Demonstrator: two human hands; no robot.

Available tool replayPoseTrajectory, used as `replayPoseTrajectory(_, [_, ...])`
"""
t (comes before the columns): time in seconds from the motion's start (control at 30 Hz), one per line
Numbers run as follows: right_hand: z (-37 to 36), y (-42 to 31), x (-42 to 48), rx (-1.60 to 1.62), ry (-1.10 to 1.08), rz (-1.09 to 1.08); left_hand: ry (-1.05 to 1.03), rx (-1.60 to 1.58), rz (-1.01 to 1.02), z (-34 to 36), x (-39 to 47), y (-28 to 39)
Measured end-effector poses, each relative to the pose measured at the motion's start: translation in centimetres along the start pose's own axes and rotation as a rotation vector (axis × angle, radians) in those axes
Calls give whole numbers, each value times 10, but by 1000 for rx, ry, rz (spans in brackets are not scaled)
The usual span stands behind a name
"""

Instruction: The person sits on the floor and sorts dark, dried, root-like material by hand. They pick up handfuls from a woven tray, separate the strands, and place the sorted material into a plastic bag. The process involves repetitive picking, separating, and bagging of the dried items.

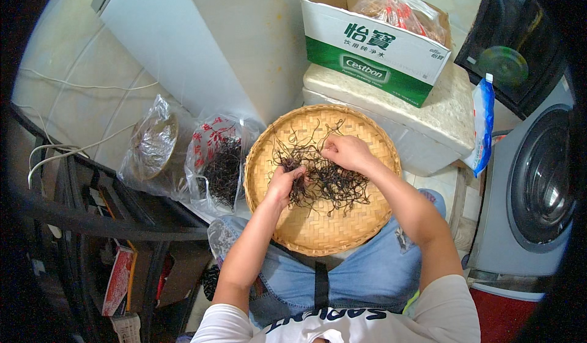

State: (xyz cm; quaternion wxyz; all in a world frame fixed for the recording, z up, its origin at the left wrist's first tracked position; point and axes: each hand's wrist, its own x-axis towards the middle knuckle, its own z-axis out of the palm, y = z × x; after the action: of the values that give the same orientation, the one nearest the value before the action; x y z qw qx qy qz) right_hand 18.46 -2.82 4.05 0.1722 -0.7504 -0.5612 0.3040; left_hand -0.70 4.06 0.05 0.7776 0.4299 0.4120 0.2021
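A round woven bamboo tray [316,235] rests across my lap. On it lies a loose tangle of thin, dark, dried-looking strands [341,185]; what they are made of I cannot tell. My left hand [282,185] holds a clump of them near the tray's left side, thumb on top. Over the tangle's upper right part, my right hand [348,152] has its fingertips pinched on a few strands, and thin loops stick out past it. Left of the tray stands an open clear plastic bag [197,187] with red printing, containing more dark strands [224,168].
Another clear bag [153,141] holds a round object. Beyond the tray, a Cestbon carton [367,54] with a plastic bag inside sits on a white foam box [385,95]. A front-loading washing machine [523,191] stands right, a black-framed rack [137,226] left, near white cables [82,157].
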Motion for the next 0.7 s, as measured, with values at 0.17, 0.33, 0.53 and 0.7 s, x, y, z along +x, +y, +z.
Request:
replayPoseTrajectory(0.17, [17, 10, -19, -648, -152, -75, -50, -41, 43, -10, 4, 0])
replayPoseTrajectory(0.33, [54, 29, -20, -748, -103, -50, -42, -10, 58, -7, 2, 3])
replayPoseTrajectory(0.53, [49, 35, -13, -566, 9, -71, 57, -15, 62, 5, -10, 11])
replayPoseTrajectory(0.7, [19, 21, -14, -358, 197, -151, 58, 10, 103, -18, 4, 2])
